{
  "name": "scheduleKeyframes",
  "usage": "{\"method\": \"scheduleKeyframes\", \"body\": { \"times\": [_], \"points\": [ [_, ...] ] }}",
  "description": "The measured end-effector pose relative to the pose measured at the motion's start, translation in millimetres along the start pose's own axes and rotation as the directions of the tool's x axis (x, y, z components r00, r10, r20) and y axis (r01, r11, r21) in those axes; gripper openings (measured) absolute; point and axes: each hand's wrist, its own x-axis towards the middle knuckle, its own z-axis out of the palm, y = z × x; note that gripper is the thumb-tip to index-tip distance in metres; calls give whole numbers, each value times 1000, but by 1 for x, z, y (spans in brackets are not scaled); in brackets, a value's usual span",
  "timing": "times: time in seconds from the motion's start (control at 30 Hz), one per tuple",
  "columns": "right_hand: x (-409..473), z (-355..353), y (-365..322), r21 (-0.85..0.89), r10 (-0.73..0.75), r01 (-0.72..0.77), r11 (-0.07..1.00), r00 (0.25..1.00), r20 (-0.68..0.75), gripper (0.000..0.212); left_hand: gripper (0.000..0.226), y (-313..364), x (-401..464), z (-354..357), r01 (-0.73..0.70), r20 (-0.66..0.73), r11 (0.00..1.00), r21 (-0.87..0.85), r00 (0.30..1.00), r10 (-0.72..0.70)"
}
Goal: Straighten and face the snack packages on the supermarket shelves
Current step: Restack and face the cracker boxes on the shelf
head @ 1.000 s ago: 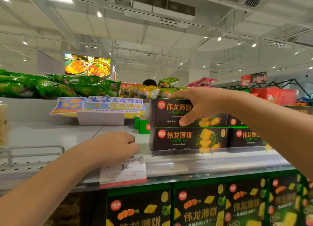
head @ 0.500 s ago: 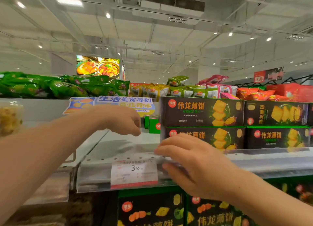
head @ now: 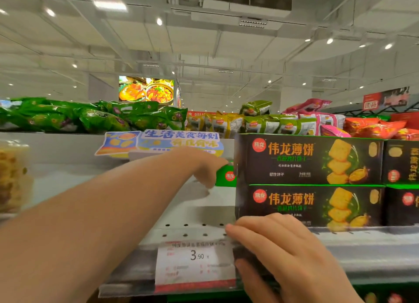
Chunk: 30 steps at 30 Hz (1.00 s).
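Upper black box [head: 308, 158]: printed cardboard, appearing smooth with a low satin sheen.
Lower black box [head: 308, 204]: showing the same card stock and finish.
Green box [head: 225, 175]: looking like smooth printed card.
Shelf [head: 195, 214]: painted white metal, perforated along the front, reading matt.
Shelf edge strip [head: 362, 255]: clear plastic, reflecting light glossily.
Price label [head: 195, 263]: white paper, sitting matt behind the clear strip.
Green bags [head: 102, 119]: plastic film, glinting and crinkling.
Red bags [head: 374, 128]: glossy film, wrinkling likewise.
Promotional sign [head: 158, 142]: flat printed card, looking smooth.
Clear packet [head: 13, 175]: transparent plastic, showing a faint shine.
Ceiling [head: 136, 41]: white panels, appearing matt.
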Motion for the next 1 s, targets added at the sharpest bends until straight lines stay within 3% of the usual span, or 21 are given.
{"method": "scheduleKeyframes", "body": {
  "times": [0.13, 0.27, 0.37, 0.43, 0.5, 0.53, 0.67, 0.73, 0.87, 0.93, 1.0],
  "points": [
    [-1, 0, -3, 10, 8, -8, 1000, 1000, -2, 29, 54, -13, -8, -14, 17, 26, 994, -109, 1000, -14],
    [-3, 0, -5, 37, 35, -35, 999, 999, 2, 30, 18, -36, -29, -24, 101, 91, 942, -320, 993, -76],
    [-3, 0, -5, 36, 37, -37, 999, 999, 2, 30, 21, -47, -37, -24, 125, 85, 881, -457, 992, -96],
    [-2, 2, -5, 31, 29, -28, 999, 999, -15, 29, 43, -50, -43, -26, 160, 107, 840, -519, 987, -122],
    [-2, 2, -4, 30, 28, -27, 999, 999, -32, 28, 73, -53, -53, -31, 188, 132, 841, -506, 981, -140],
    [-3, 2, -4, 34, 32, -31, 999, 999, -34, 28, 77, -55, -58, -34, 192, 146, 869, -455, 979, -140],
    [-5, 0, -5, 58, 43, -43, 997, 999, -6, 30, 64, -63, -85, -34, 195, 166, 980, -22, 968, -189],
    [-5, -1, -6, 68, 49, -49, 996, 999, 10, 31, 65, -68, -98, -30, 220, 147, 974, 54, 963, -226],
    [-4, -3, -8, 95, 80, -86, 992, 995, 58, 33, 74, -76, -118, -24, 213, 199, 969, -124, 962, -186],
    [-4, -4, -9, 103, 95, -102, 989, 993, 71, 34, 85, -70, -121, -21, 136, 130, 951, -276, 986, -103],
    [-4, -4, -10, 101, 100, -108, 989, 992, 73, 34, 77, -62, -120, -19, 66, 30, 966, -251, 998, -60]
  ]
}}
